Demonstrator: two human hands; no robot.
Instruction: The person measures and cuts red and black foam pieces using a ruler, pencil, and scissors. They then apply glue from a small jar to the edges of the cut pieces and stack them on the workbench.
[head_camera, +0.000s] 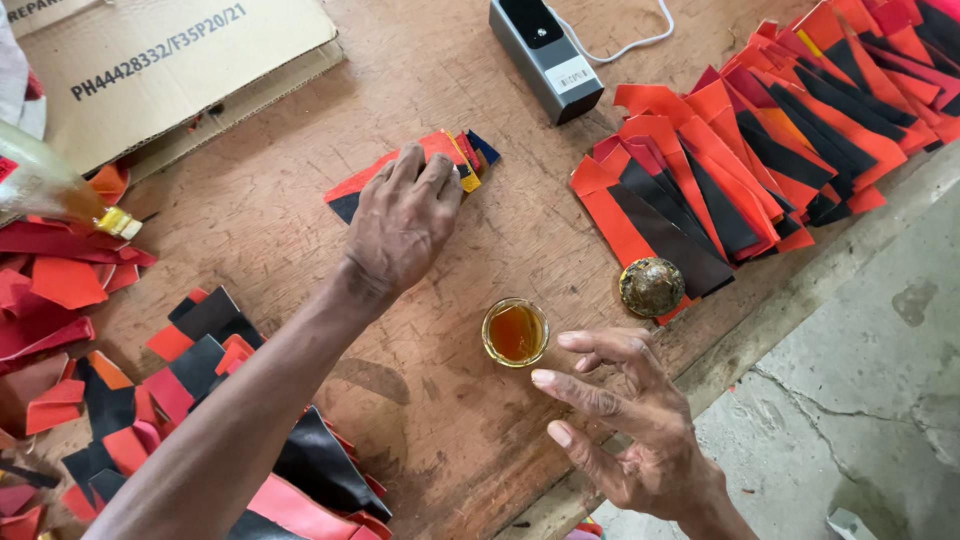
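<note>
A small stack of red, black, yellow and blue strips (440, 165) lies flat beside a glue-filled cup (515, 332)

craft workshop | worn wooden workbench (300, 220) | cut leather pieces (720, 170) | glue cup (515, 332)

A grey box (545, 55) with white cable (625, 45), a cardboard sheet (170, 70) and a round lid (651, 287) sit on the wooden table (450, 420).

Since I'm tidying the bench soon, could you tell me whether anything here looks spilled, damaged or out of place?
The small open cup of amber liquid stands uncovered near the bench edge, close to the right hand; its stained lid lies apart on the red and black strips. Nothing looks spilled. The left hand presses a small stack.
</note>
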